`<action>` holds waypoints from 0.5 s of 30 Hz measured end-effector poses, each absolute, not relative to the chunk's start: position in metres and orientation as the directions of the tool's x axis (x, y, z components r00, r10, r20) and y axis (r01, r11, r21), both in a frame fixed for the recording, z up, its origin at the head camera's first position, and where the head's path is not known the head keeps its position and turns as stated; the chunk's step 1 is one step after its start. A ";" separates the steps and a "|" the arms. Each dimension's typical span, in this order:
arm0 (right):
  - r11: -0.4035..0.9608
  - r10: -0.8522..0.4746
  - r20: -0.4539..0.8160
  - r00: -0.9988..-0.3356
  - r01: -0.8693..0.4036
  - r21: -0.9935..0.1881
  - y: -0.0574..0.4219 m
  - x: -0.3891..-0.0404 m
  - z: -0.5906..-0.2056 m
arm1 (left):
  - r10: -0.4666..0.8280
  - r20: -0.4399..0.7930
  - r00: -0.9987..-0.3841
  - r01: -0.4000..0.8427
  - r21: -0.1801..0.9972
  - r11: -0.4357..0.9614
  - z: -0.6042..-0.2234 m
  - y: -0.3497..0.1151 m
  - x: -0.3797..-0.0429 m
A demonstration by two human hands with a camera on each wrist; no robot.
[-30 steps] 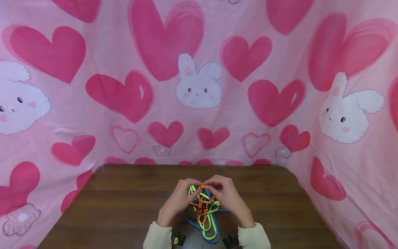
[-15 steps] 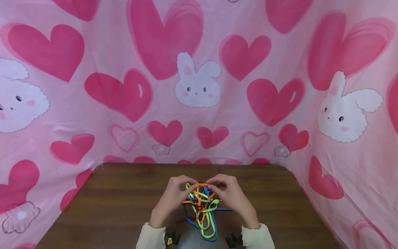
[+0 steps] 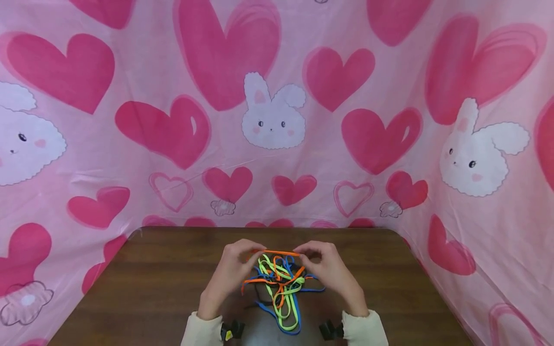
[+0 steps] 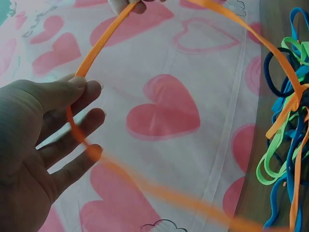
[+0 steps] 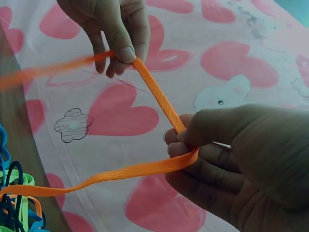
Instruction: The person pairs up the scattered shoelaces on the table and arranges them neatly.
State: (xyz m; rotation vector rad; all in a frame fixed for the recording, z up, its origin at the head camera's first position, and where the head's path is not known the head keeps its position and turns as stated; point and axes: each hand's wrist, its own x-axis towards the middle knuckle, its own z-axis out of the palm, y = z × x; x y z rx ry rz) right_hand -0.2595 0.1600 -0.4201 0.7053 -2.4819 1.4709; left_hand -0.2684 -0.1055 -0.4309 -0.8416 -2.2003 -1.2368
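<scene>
Between thumb and fingers, my left hand [image 3: 231, 266] pinches a flat orange shoelace [image 3: 280, 252]. My right hand [image 3: 331, 269] pinches the same lace a short way along, so that the stretch between them is straight and taut. From both hands the lace droops back down, as the left wrist and right wrist views show. Below lies a tangle of laces on the table: neon green [image 3: 286, 323], blue [image 3: 272, 312] and more orange [image 3: 281, 293], with thin dark cord [image 4: 271, 72] among them. In the left wrist view, the orange lace runs down into this tangle.
The dark brown wooden table [image 3: 173, 278] extends on all sides of the tangle. A pink cloth [image 3: 277, 166] printed with hearts and rabbits hangs around its back and sides. Black wrist devices [image 3: 331, 330] sit by both cream sleeves [image 3: 365, 329].
My hands have moved apart and slightly up, drawing out a longer straight stretch of the orange lace. More orange lace now hangs on the left, and the tangle stays in place.
</scene>
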 end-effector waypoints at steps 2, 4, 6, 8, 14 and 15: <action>0.403 -0.310 0.374 -0.874 -0.477 -0.781 0.161 -0.258 -0.420 | 0.272 0.678 -0.683 0.721 0.565 0.401 -0.431 -0.107 -0.268; 0.399 -0.311 0.373 -0.874 -0.476 -0.784 0.162 -0.256 -0.419 | 0.264 0.687 -0.677 0.725 0.563 0.397 -0.429 -0.110 -0.267; 0.392 -0.314 0.371 -0.874 -0.475 -0.788 0.163 -0.255 -0.418 | 0.253 0.698 -0.670 0.729 0.556 0.399 -0.428 -0.114 -0.266; 0.387 -0.319 0.371 -0.872 -0.477 -0.789 0.163 -0.254 -0.417 | 0.239 0.715 -0.657 0.737 0.542 0.405 -0.428 -0.118 -0.266; 0.409 -0.318 0.415 -0.853 -0.518 -0.751 0.168 -0.253 -0.414 | 0.204 0.770 -0.604 0.762 0.484 0.430 -0.426 -0.124 -0.269; 0.417 -0.315 0.424 -0.849 -0.525 -0.742 0.169 -0.253 -0.413 | 0.201 0.776 -0.597 0.767 0.479 0.428 -0.426 -0.125 -0.269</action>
